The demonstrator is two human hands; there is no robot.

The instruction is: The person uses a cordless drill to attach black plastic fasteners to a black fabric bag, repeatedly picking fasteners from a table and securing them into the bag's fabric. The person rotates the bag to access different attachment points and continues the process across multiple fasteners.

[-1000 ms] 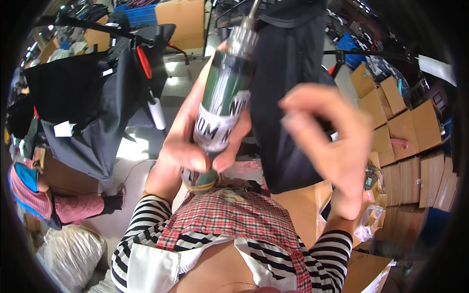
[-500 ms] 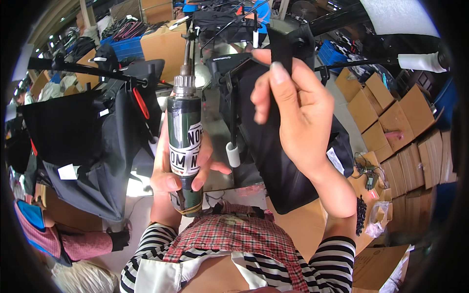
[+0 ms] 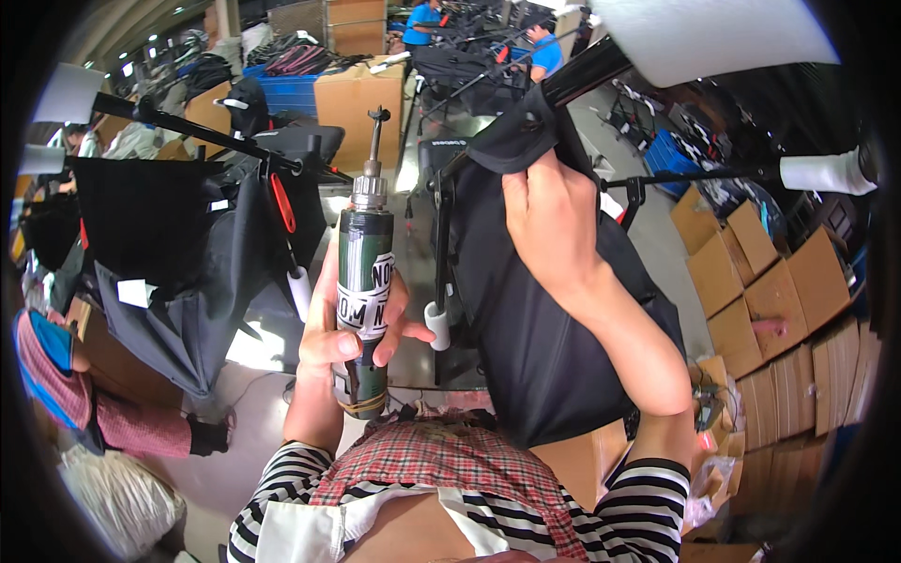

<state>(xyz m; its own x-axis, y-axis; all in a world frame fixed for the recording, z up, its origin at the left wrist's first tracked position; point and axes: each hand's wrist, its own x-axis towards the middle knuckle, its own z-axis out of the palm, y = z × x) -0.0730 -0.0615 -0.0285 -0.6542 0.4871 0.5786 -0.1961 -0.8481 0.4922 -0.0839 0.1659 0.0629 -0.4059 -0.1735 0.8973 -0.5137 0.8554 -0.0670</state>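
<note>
My left hand (image 3: pixel 324 347) is wrapped round an electric screwdriver (image 3: pixel 366 244) with a dark green body, held upright. A small dark piece, too small to name, sits at the tip of its bit (image 3: pixel 377 131). Farther right, my right hand (image 3: pixel 556 230) is closed on the edge of a black fabric flap (image 3: pixel 511 143), its fingertips partly hidden beneath it. That flap lies against a black frame tube (image 3: pixel 593 70) which slants up to the right. Below my right hand hangs a large black fabric panel (image 3: pixel 554 375).
A second black fabric frame (image 3: pixel 169 216) with a red lever (image 3: pixel 282 202) stands left. White foam sleeves (image 3: pixel 821 174) cover tube ends. Cardboard boxes (image 3: pixel 779 300) are stacked right. People in blue shirts (image 3: pixel 422 23) are at the back; another person's checked sleeve (image 3: pixel 141 422) shows at left.
My right hand has turned over and its fingers have gone under the black flap, which now sits against the tube. The left hand still holds the screwdriver upright. The view has shifted slightly.
</note>
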